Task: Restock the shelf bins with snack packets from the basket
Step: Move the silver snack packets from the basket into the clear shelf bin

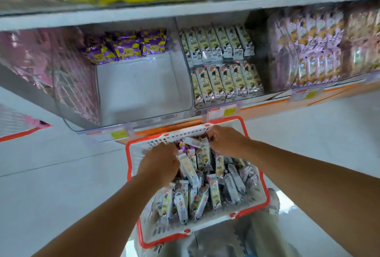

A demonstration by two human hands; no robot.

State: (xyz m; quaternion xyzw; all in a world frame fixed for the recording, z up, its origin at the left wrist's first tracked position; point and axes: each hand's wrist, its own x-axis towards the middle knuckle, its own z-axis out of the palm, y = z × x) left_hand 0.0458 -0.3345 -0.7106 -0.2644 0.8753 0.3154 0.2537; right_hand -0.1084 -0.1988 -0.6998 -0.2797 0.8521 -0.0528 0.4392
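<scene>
Currently I log: left hand (159,164) closed on 1 cream packet (188,169); right hand (225,140) pinching packets at the basket's (265,199) 12 o'clock rim; half-empty bin (135,90) farther toward 12.

Both forearms are showing bare to the frame edge; no sleeves, watch or rings are visible. Left hand (159,163) and right hand (225,140) are showing ungloved. Pale grey-green trousers (236,238) are showing below; the fabric is reading blurred.
</scene>
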